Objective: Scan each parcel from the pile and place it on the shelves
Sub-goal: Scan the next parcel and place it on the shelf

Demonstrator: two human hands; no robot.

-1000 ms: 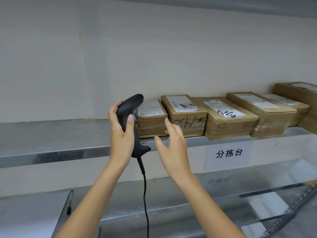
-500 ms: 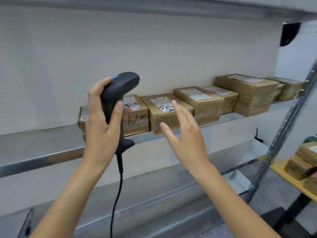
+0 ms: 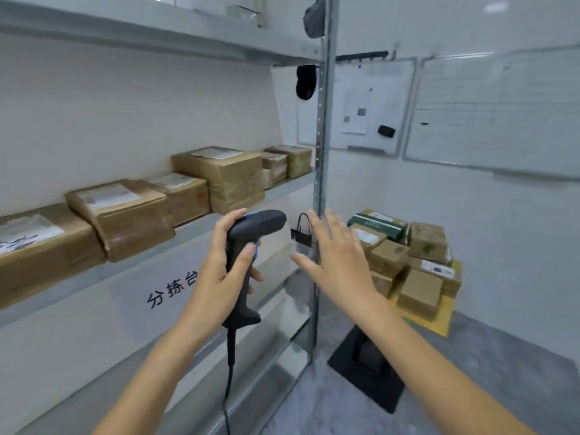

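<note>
— Swinging right now, away from the wall faced a second ago; shelf sliding off to the left, steel upright coming into the middle. Seeing the pile?

— Seeing it: pile of parcels now showing at far right, stacked on a yellow board, well apart from the shelf. Missing entirely a second ago, peeking in at the edge half a second back.

— And the hands?

— Left hand still gripping the black scanner by its handle, fingers wrapped round, cable hanging down. Right hand still empty, fingers spread straight, now hovering in front of the pile rather than by the shelved boxes.

— Counting the shelf?

— Counting seven shelved parcels along the middle shelf, running from near left to far right; far ones blurring together, so hard to be sure. Pile: roughly ten boxes, one of them green; exact number impossible to tell.

— Anything else?

— Two whiteboards appearing on the far wall, one black stand base sitting on the floor below the pile.
</note>
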